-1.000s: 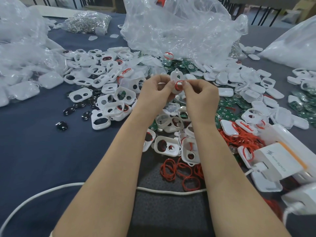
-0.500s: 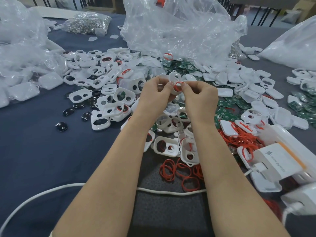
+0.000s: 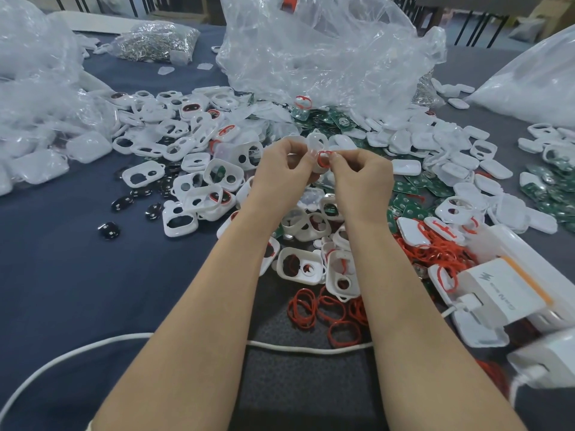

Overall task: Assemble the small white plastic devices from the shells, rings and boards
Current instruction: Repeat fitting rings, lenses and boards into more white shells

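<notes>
The bare left forearm point(image 3: 199, 306) and bare right forearm point(image 3: 413, 306) stretch forward side by side, drawing closer toward the wrists. The left hand point(image 3: 284, 164) is lifted, fingers curled, pinching a small white plastic shell point(image 3: 315, 144) between thumb and fingertips. The right hand point(image 3: 361, 175), knuckles up and fingers tucked in, pinches a thin red rubber ring point(image 3: 323, 158) against that shell. The fingertips of the two hands nearly meet.
</notes>
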